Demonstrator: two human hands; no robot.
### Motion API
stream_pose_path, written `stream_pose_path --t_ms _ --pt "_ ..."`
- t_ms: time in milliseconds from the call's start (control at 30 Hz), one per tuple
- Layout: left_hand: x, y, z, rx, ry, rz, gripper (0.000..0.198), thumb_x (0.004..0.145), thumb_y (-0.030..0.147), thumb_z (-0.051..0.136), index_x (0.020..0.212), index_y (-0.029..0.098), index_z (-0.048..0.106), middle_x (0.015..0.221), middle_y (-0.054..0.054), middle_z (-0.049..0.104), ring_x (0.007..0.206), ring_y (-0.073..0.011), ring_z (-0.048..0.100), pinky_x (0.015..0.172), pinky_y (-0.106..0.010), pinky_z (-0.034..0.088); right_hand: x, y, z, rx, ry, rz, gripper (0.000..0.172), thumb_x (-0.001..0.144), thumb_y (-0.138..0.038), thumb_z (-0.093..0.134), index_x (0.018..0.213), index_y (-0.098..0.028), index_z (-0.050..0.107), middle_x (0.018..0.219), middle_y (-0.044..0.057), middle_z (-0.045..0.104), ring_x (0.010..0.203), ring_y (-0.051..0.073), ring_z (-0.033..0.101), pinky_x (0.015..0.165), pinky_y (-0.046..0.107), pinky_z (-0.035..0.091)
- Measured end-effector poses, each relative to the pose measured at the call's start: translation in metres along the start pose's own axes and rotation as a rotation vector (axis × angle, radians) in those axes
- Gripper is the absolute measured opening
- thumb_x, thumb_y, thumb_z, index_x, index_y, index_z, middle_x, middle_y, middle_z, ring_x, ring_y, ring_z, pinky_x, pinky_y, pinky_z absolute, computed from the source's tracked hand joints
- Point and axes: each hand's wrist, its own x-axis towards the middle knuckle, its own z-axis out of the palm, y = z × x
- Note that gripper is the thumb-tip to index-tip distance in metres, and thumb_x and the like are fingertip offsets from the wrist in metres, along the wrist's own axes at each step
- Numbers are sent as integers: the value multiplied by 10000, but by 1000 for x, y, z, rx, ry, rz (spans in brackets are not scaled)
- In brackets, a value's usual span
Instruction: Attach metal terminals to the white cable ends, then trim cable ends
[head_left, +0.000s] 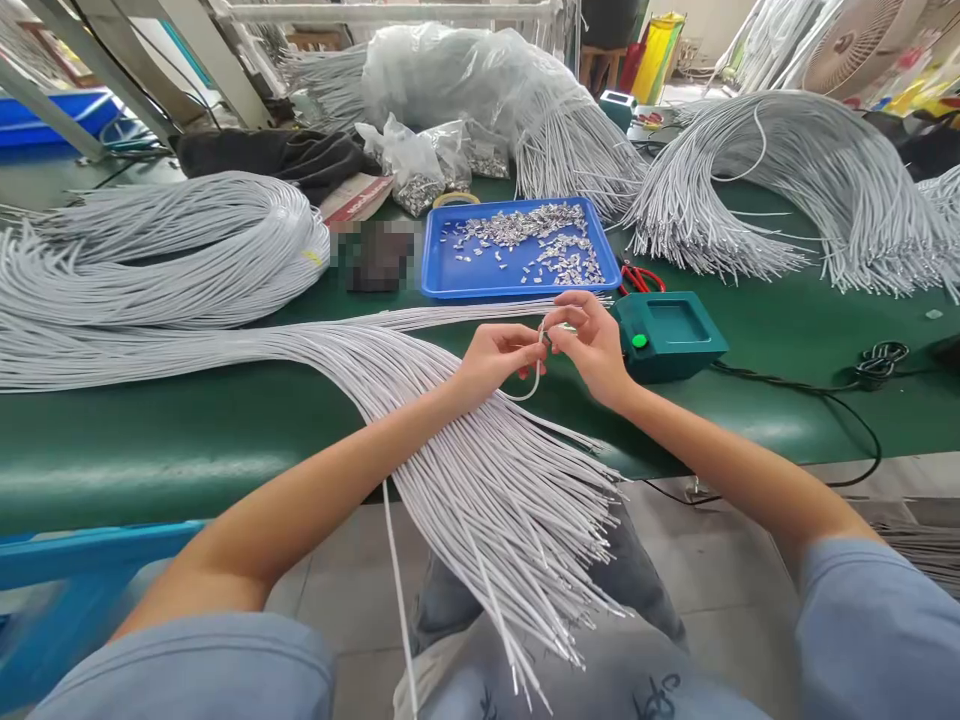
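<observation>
From my distant seat I saw the left hand [501, 362] pinching a white cable [537, 385] narrowly between thumb and fingers, so its upper end stood in the small gap between the hands and the rest looped down just below. The right hand [589, 345] had its fingers bent in close at that end; whether they gripped it, I couldn't tell. The loose cable bundle [487, 480] fanned beneath my left forearm, over the worktop's [187, 445] near edge. The blue tray [465, 278] lay beyond both hands, the green device [671, 345] just right.
</observation>
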Motion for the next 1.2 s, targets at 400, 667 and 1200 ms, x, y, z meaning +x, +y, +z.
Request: stream_pose_path --t_ms 400,667,1200 --pt "0 -2 0 -1 -1 31 401 580 445 883 730 107 728 639 -25 678 548 -102 619 501 -194 452 3 3 -2 -10 53 -13 192 693 -161 590 812 -233 458 672 -73 527 607 65 501 494 187 439" --pt "2 -4 0 -25 -3 37 420 568 446 892 745 102 728 625 -19 670 559 -106 625 499 -198 440 1 0 -2 -20 36 1 256 710 -204 679 881 -234 490 747 -50 623 699 86 602 567 215 487" --pt "3 2 -4 -194 -127 -81 428 572 446 900 722 105 688 604 -7 660 558 -113 646 558 -216 518 0 4 -10 -226 39 -115 112 826 -290 614 906 -265 540 749 -20 567 706 134 573 537 276 516"
